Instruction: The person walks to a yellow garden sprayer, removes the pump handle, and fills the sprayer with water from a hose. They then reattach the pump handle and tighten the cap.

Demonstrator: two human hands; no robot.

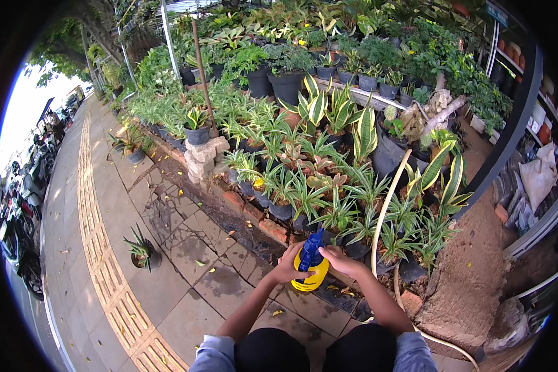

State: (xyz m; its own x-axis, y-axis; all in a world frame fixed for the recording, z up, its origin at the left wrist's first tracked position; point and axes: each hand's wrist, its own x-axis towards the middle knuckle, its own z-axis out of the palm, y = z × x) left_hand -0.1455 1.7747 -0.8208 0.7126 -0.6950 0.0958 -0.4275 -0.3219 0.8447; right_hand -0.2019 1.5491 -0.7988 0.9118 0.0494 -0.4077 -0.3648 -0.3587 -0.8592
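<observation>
A yellow spray bottle with a blue spray head (pixel 312 267) is held between both hands just in front of the knees. My left hand (pixel 292 265) wraps around its left side, fingers on the yellow body and by the blue trigger part. From the right, my right hand (pixel 338 261) touches the bottle near its blue top, the thumb against the blue part. Directly beyond the bottle stand potted spider plants (pixel 337 211) in dark pots, behind a low edging of red bricks (pixel 273 229).
A pale hose (pixel 385 209) curves along the right side of the plants. A small potted aloe-like plant (pixel 142 251) stands on the paving at left. A potted snake plant (pixel 197 128) sits on stacked stones (pixel 200 160). Motorcycles (pixel 28 186) line the far left.
</observation>
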